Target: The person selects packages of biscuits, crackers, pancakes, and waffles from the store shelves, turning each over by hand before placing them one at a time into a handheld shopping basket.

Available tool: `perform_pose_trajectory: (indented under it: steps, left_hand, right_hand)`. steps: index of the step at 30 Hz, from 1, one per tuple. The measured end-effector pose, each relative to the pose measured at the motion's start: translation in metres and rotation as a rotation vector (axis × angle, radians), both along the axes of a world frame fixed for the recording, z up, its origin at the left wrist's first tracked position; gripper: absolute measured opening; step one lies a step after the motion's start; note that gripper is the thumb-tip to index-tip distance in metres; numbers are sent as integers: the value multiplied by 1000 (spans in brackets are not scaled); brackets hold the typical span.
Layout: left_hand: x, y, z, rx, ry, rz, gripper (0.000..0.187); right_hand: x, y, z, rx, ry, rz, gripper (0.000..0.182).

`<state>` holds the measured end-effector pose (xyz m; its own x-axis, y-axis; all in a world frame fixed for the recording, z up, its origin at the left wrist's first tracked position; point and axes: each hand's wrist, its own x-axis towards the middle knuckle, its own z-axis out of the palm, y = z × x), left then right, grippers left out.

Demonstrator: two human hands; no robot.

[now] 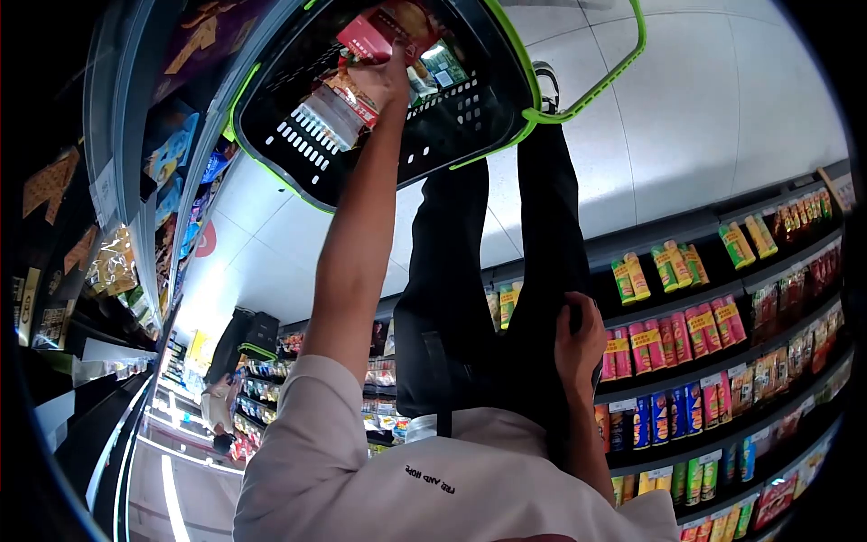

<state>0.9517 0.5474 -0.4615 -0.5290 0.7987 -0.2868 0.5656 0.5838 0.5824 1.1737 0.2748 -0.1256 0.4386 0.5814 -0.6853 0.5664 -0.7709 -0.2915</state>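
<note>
My left hand [384, 83] reaches down into a black shopping basket [492, 99] with a bright green rim. Its fingers are closed on a red snack box [388, 34] printed with a food picture. Under and beside the hand lie a red and orange snack packet [348, 90], a clear-and-white package [327, 117] and a green package [442, 65]. The hand partly covers them. My right hand [578, 341] hangs by my black trousers, its fingers loosely curled and apart, with nothing visible in it.
The basket's green handle [623, 63] is folded out to the right over the pale tiled floor [686, 99]. Shelves of canisters [668, 348] and packets stand at the right. Snack bags [172, 154] fill a shelf close at the left. Another person [219, 402] is farther down the aisle.
</note>
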Motion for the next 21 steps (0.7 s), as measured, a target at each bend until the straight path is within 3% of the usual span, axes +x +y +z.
perform_pose_trajectory:
  steps: [1,2,5,7,11,14,19,21]
  left_hand:
    - [1,-2,0,129,-20,17,63]
    - [0,-7,2,246,-217,4,68]
    - [12,-21,9,289,-25,12,79]
    - [14,-36,-11,173,292,-148,83]
    - [22,-57,-49,-68,-9,-82,82]
    - [28,-50,-49,-115,-26,-36,82]
    - [27,-33,-45,-249,89,-85,98]
    - [39,-22,-48,-302,344,42,82]
  right_hand:
    - [1,2,0,-27,-8,21,15]
    - [2,3,0,-54,-18,40,14]
    - [3,9,0,-52,-21,41,14]
    - [3,12,0,-65,-21,40,15]
    - [4,16,-2,-67,-37,40,16]
    - [4,16,-3,-77,-31,28,16]
    - [5,20,-3,-76,-35,32,16]
    - [5,21,-3,-63,-36,46,16]
